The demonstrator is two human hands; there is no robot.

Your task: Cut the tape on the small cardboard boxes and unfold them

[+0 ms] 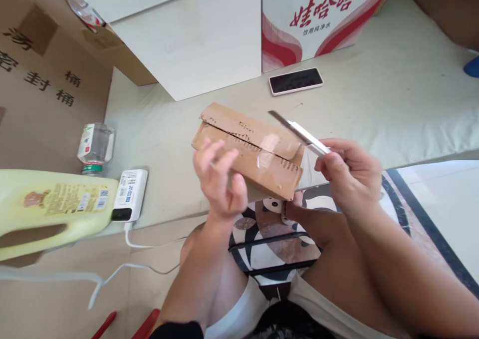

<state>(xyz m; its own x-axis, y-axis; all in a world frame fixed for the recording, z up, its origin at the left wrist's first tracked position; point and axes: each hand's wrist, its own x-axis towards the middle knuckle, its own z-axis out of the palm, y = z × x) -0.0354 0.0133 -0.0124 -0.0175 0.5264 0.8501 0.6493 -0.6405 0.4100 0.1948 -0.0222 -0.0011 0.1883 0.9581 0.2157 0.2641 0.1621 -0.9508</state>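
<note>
A small brown cardboard box (254, 152) lies at an angle near the front edge of the pale cloth-covered surface. A ragged slit runs along its top between two flaps, with a piece of clear tape toward the right end. My left hand (219, 179) is at the box's near left side, its fingers apart and slightly curled; whether they touch the cardboard I cannot tell. In my right hand (350, 174) is a utility knife (305, 137), its blade out and pointing up and left over the box's right end, apart from the cardboard.
Behind the box lie a phone (295, 81), a large white box (202, 44) and a red-and-white carton (310, 19). To the left stand a power bank (130, 194) with a white cable, a yellow jug (75, 204), a clear bottle (95, 147) and a big carton (45, 104).
</note>
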